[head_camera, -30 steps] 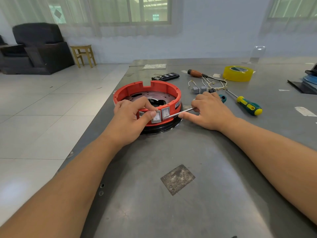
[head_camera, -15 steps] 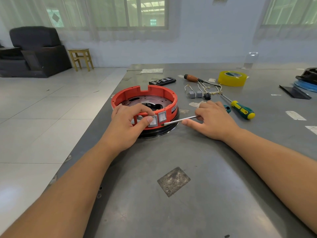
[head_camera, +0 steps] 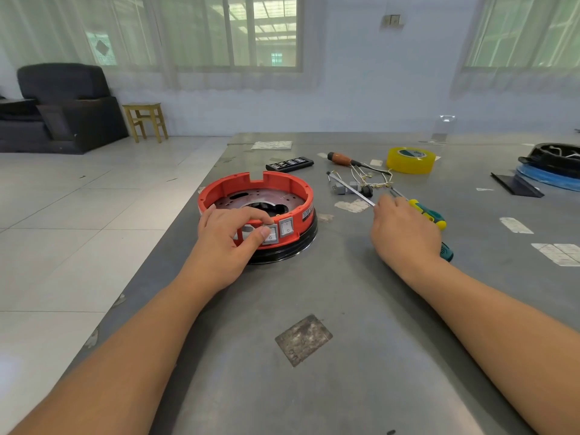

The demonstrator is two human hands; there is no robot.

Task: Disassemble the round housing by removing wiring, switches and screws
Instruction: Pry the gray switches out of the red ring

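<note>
The round red housing (head_camera: 255,208) sits near the table's (head_camera: 345,387) left edge. The left hand (head_camera: 229,240) lies over its near rim, forefinger and thumb pinching the left of two grey rocker switches (head_camera: 270,235); the other switch (head_camera: 286,227) sits just beside it. The right hand (head_camera: 405,233) hovers well apart to the right, its grip curled round a teal-handled screwdriver (head_camera: 351,187) whose metal shaft points away toward loose wiring (head_camera: 367,178)
</note>
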